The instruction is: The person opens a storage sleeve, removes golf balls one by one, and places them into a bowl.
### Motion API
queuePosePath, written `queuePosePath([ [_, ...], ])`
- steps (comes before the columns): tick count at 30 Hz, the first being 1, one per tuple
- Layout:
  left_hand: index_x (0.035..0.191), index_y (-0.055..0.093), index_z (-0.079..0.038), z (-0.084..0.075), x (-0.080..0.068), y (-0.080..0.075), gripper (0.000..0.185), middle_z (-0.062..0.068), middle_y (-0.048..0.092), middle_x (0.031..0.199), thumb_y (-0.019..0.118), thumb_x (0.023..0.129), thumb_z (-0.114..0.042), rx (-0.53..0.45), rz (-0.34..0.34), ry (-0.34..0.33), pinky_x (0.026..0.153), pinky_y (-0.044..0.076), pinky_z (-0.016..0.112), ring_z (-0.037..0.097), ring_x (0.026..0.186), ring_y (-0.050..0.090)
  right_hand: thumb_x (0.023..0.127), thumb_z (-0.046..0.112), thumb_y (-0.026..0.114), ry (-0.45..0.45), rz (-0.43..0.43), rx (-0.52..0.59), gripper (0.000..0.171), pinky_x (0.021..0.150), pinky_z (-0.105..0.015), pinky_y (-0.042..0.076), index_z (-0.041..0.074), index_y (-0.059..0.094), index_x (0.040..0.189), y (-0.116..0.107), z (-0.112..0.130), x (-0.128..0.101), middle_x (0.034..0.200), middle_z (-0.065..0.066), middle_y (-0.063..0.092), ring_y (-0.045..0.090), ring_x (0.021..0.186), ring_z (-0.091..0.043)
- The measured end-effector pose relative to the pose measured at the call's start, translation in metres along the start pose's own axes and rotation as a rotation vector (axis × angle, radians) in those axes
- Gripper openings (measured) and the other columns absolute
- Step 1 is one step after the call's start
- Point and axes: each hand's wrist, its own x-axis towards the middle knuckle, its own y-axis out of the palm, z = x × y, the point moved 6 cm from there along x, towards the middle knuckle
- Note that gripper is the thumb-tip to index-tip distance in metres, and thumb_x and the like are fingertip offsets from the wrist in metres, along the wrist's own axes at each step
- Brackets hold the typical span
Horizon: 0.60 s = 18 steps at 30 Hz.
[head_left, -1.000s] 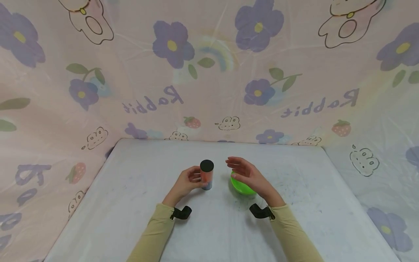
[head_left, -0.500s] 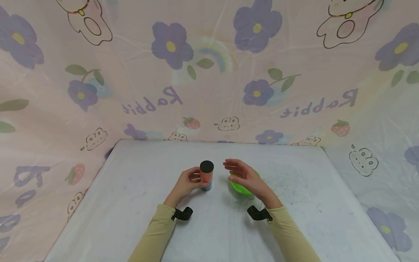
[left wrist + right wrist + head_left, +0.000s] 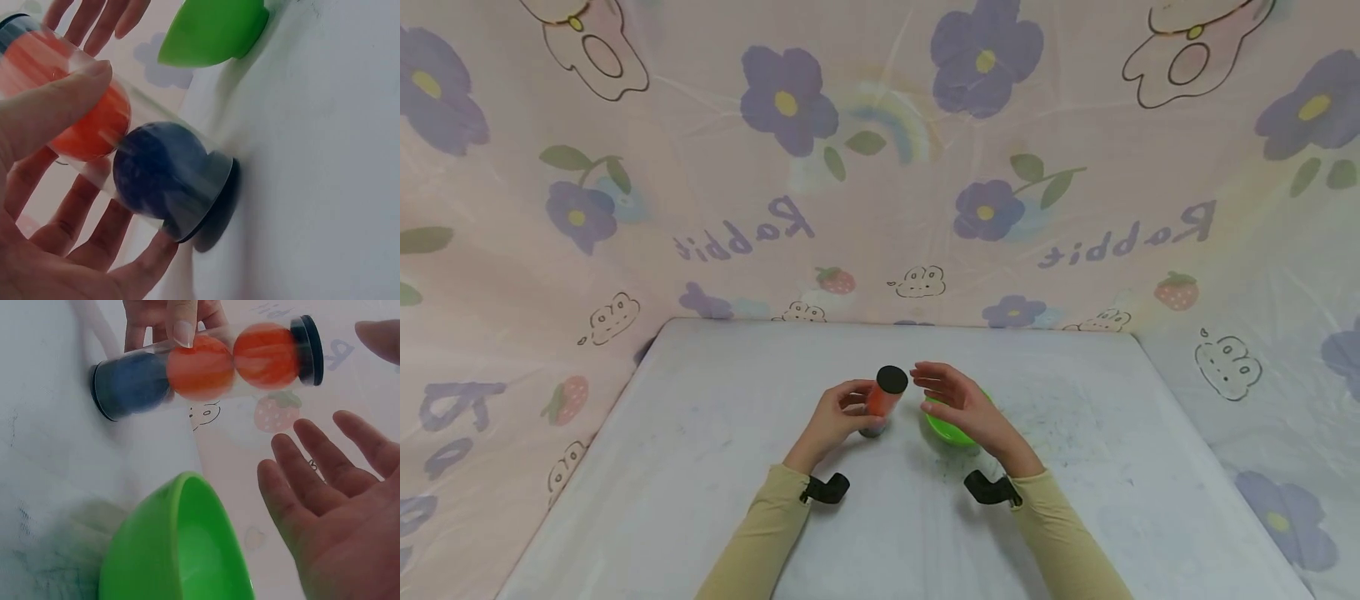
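My left hand (image 3: 835, 418) grips a clear tube (image 3: 882, 403), thumb on the near side and fingers behind it. A dark blue ball (image 3: 139, 382) sits at its lower end, with two orange balls (image 3: 200, 367) above. Black caps close both ends; the upper cap (image 3: 892, 379) leans toward the right hand. Whether the lower end touches the table, I cannot tell. My right hand (image 3: 966, 408) hovers over a green bowl (image 3: 946, 432), its fingers spread and relaxed, apart from the tube. It partly hides the bowl in the head view.
A white-covered table (image 3: 715, 517) with dark smudges lies beneath the hands. Patterned cloth (image 3: 865, 217) with flowers and rabbits hangs behind it and on both sides.
The tube has gone from upright to leaning right, its top now closer to the right hand. My right hand has shifted slightly left and stays relaxed above the bowl.
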Motion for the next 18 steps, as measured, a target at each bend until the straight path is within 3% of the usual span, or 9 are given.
queuePosePath([
  [9, 0.125, 0.061, -0.004, -0.019, -0.003, 0.009, 0.054, 0.013, 0.060, 0.117, 0.080, 0.075, 0.000, 0.042, 0.028, 0.004, 0.096, 0.042, 0.050, 0.031, 0.110, 0.054, 0.089, 0.000, 0.066, 0.022, -0.046, 0.003, 0.054, 0.104, -0.056, 0.030, 0.008, 0.046, 0.138, 0.001, 0.000, 0.003, 0.138, -0.014, 0.047, 0.044, 0.127, -0.036],
  [18, 0.123, 0.064, -0.012, -0.001, 0.007, 0.012, 0.054, 0.005, 0.062, 0.114, 0.084, 0.073, -0.008, 0.095, 0.010, 0.004, 0.093, 0.045, 0.044, 0.023, 0.107, 0.056, 0.085, 0.003, 0.072, 0.018, -0.087, -0.024, 0.056, 0.098, -0.047, 0.042, 0.008, 0.049, 0.136, 0.001, -0.007, 0.007, 0.134, -0.013, 0.051, 0.052, 0.120, -0.031],
])
